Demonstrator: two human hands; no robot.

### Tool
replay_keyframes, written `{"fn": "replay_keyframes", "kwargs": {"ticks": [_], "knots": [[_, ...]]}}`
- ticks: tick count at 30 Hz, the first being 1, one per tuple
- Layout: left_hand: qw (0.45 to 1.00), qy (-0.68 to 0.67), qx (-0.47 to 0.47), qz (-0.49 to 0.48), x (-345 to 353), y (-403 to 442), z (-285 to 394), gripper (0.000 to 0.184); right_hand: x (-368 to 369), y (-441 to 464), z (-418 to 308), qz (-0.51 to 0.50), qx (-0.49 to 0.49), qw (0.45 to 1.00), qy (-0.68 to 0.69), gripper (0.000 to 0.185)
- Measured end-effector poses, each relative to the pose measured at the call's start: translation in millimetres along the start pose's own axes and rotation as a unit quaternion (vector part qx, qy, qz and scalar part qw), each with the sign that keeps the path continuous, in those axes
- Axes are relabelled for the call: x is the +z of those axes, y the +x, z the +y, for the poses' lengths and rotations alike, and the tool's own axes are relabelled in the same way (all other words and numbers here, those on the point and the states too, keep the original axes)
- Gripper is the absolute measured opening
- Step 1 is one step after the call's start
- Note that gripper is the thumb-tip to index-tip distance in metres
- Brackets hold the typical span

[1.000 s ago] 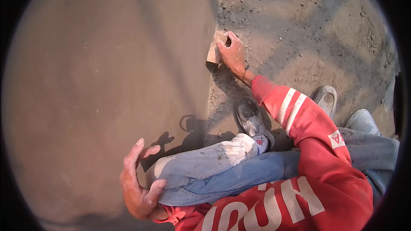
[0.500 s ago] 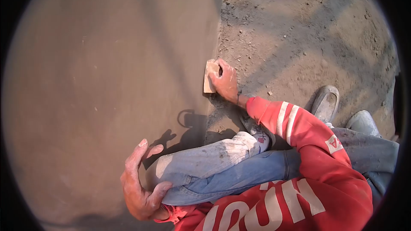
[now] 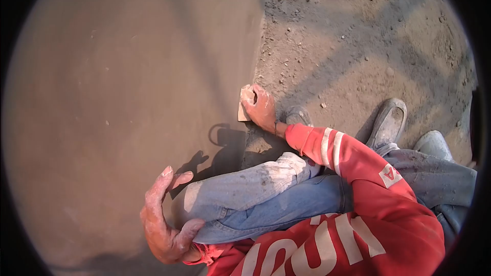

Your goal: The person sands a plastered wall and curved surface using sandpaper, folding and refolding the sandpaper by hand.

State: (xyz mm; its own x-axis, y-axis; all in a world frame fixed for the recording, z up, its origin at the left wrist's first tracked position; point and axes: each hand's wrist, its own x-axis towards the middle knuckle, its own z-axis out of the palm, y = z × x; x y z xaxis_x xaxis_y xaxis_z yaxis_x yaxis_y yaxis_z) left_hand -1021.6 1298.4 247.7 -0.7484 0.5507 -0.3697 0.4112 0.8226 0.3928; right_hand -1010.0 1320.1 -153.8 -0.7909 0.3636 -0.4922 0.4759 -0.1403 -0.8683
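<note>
At the edge of a smooth, damp-looking grey-brown plastered surface [image 3: 128, 87], my right hand [image 3: 262, 109] grips a small flat tan block [image 3: 244, 107]. The thumb and fingers close over the block, which looks like wood or sponge; its exact kind is unclear. The block rests against the surface where it meets the rough ground. My left hand [image 3: 166, 220] holds nothing. Its fingers are apart and curved beside my bent knee [image 3: 192, 199], with the plastered surface behind.
Loose soil with small stones [image 3: 327, 61] lies to the right of the surface. A dusty shoe [image 3: 299, 116] is close beyond my right wrist. Farther right are another shoe [image 3: 389, 122], a pale shoe [image 3: 433, 144] and grey trouser legs [image 3: 434, 174]. Shadows cross the surface and ground.
My right hand and the block have moved a little toward my body and slightly left along the surface's edge. My left hand has barely shifted and keeps its open shape.
</note>
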Motion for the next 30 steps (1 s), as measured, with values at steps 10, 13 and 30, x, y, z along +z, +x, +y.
{"fn": "replay_keyframes", "kwargs": {"ticks": [10,13,30], "knots": [[1.0,-0.012,-0.002,0.007,1,-4,-1,0.094,-41,92,-50,0.165,-0.012,0.985,0.044,0.033],[1.0,-0.003,-0.007,-0.002,0,4,6,0.095,27,-25,29,-0.011,-0.015,1.0,0.011,0.047],[1.0,-0.015,-0.012,-0.006,-2,3,7,0.094,41,-52,46,-0.026,-0.045,0.998,-0.016,0.055]]}}
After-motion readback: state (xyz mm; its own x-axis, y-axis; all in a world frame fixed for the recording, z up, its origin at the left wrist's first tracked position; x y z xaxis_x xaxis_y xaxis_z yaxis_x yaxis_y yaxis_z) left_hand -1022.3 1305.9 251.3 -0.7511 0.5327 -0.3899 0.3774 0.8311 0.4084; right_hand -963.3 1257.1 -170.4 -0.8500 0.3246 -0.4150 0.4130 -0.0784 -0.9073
